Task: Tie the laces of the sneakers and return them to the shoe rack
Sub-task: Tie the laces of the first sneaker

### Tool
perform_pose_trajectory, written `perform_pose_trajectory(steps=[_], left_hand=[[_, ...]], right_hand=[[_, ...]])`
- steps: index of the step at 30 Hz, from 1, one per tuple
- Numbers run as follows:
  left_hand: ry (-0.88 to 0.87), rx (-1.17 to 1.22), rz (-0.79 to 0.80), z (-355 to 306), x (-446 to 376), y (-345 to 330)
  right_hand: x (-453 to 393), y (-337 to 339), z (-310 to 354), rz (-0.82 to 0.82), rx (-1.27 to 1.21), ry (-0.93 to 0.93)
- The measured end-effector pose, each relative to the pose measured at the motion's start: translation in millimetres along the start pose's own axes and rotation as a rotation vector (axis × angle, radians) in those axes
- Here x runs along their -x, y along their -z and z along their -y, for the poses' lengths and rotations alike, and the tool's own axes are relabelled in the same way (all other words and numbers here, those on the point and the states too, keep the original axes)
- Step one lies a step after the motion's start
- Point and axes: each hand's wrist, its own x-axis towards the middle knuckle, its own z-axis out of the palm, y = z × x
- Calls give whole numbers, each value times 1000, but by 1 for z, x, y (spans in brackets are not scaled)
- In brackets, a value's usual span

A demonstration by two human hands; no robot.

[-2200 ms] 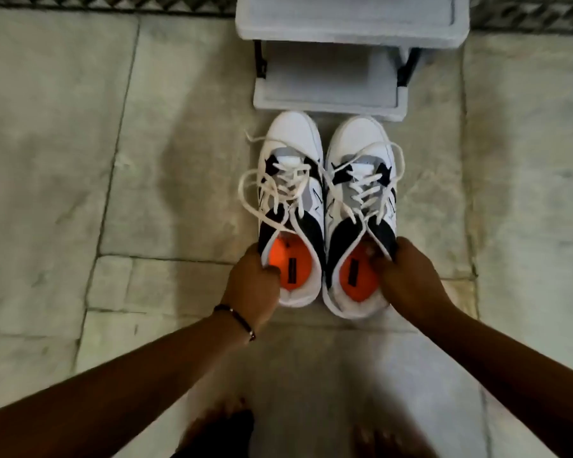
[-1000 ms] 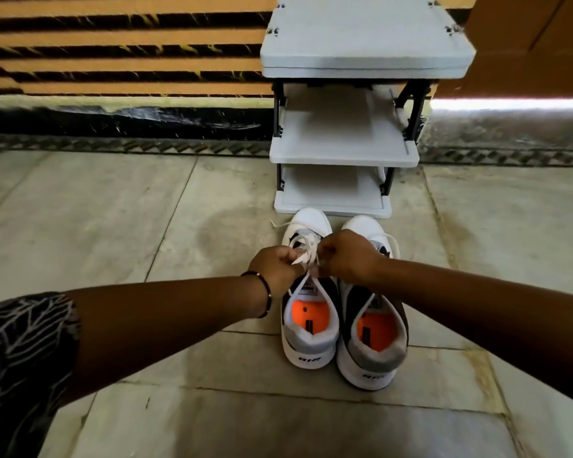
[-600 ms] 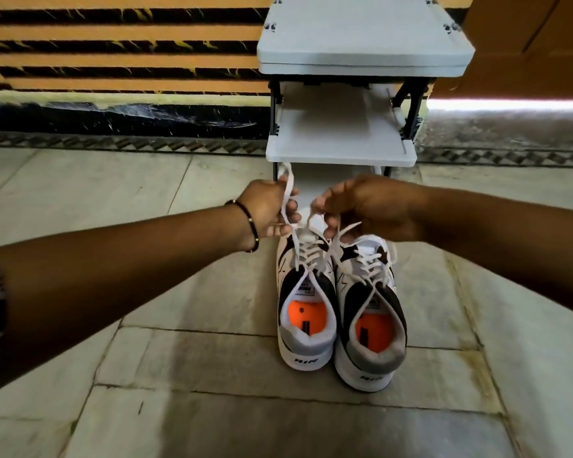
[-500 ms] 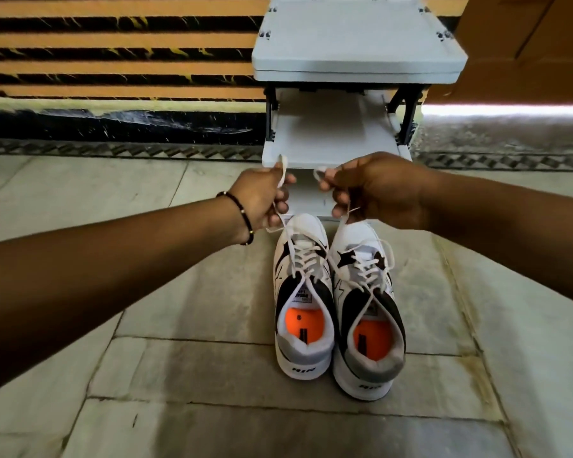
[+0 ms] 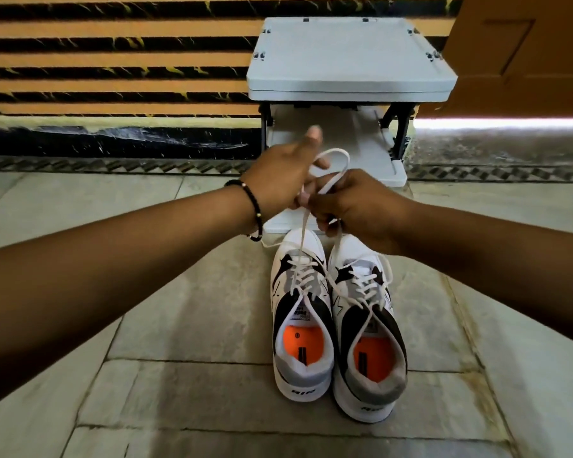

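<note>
Two white, black and grey sneakers with orange insoles stand side by side on the floor, toes toward the rack: the left sneaker and the right sneaker. My left hand and my right hand meet above the toes, both pinching the white laces of the left sneaker. A loop of lace arcs over my fingers, and two strands run taut down to the eyelets. The right sneaker's laces hang loose.
A grey three-tier shoe rack stands just beyond the sneakers against an orange and black striped wall. Its shelves carry nothing. An orange door is at the far right. Stone floor tiles spread all around.
My hands, held apart with one lace end each half a second ago, have come together and crossed the laces into a loop. The sneakers have stayed in place.
</note>
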Motion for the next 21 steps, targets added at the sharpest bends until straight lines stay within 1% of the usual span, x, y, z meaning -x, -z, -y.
perform_pose_trajectory(steps=[2, 3, 4, 6, 9, 11, 15, 17, 21], left_hand=[[244, 89, 102, 7, 2, 6], [324, 128, 166, 11, 4, 8], [364, 164, 230, 15, 6, 10], [373, 194, 346, 19, 9, 14], [343, 247, 503, 19, 11, 17], [328, 324, 514, 18, 9, 16], [314, 478, 418, 11, 3, 19], [294, 488, 407, 10, 0, 21], [263, 457, 439, 9, 2, 22]], right_hand=[[-1, 9, 6, 1, 15, 32], [-1, 15, 9, 1, 26, 40], [0, 20, 12, -2, 32, 44], [2, 28, 18, -7, 23, 52], [4, 34, 22, -27, -56, 40], [4, 35, 24, -25, -63, 51], [5, 40, 29, -12, -47, 79], [6, 42, 30, 8, -8, 97], [11, 45, 33, 78, 32, 120]])
